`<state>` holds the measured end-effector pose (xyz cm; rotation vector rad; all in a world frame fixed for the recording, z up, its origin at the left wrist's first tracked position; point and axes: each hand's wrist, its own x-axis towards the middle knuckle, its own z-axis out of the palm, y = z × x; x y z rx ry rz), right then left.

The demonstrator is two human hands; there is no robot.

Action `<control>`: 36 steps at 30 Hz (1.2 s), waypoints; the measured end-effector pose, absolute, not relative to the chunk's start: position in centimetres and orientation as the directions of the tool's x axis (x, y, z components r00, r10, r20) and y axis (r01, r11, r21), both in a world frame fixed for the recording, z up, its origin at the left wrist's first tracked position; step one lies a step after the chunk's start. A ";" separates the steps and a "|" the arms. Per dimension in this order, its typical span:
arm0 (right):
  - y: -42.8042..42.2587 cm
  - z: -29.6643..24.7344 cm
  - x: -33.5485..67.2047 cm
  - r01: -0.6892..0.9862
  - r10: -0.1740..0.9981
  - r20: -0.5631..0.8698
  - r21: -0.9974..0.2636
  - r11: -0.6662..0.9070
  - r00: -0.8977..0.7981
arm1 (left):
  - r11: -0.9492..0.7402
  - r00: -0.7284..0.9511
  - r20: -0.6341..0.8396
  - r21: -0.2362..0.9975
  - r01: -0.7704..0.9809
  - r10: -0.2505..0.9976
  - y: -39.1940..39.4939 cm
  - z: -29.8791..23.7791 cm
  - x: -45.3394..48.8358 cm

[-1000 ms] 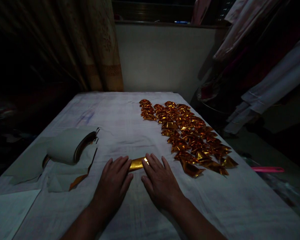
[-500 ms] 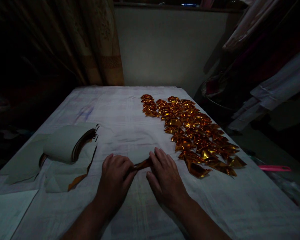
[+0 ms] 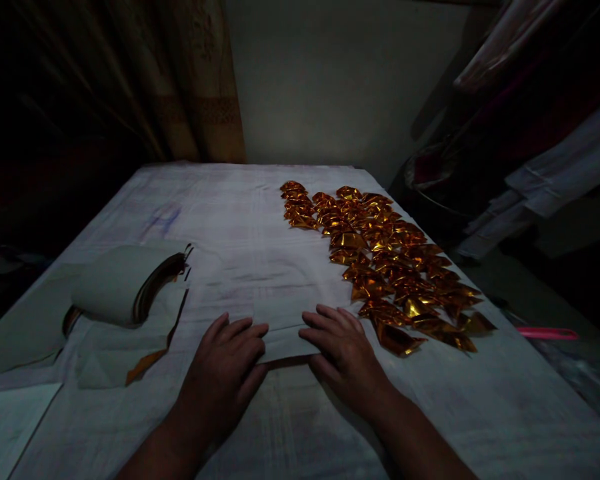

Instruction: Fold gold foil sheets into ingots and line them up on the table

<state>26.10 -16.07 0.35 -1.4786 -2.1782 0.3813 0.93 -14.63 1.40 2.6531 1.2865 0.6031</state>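
A pale-backed sheet of foil paper (image 3: 286,341) lies in front of me, with a crease running across it and a dark near edge. My left hand (image 3: 229,367) holds its left side, the fingers bent over the paper and the thumb by the near edge. On the right side, my right hand (image 3: 343,350) has its fingers on top of the sheet and its thumb at the near edge. To the right of it rest many shiny gold folded foil pieces (image 3: 375,257) in rough rows, the nearest close to my right fingers.
A curved stack of pale-backed foil paper (image 3: 113,283) sits on the left of the cloth-covered table (image 3: 215,220). One loose sheet with a gold corner (image 3: 143,365) lies before it. A white sheet (image 3: 15,420) is at the near left. Clothes (image 3: 565,160) hang at the right.
The paper between my hands, raised in a narrow gold-showing fold before, now lies flatter with its pale side up. Both hands have come slightly nearer to me. The view has tilted down.
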 end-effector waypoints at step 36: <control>-14.8 1.1 23.4 0.868 0.950 0.310 -0.480 0.129 0.030 | -0.403 0.256 0.345 0.474 0.782 0.903 -13.3 1.1 3.0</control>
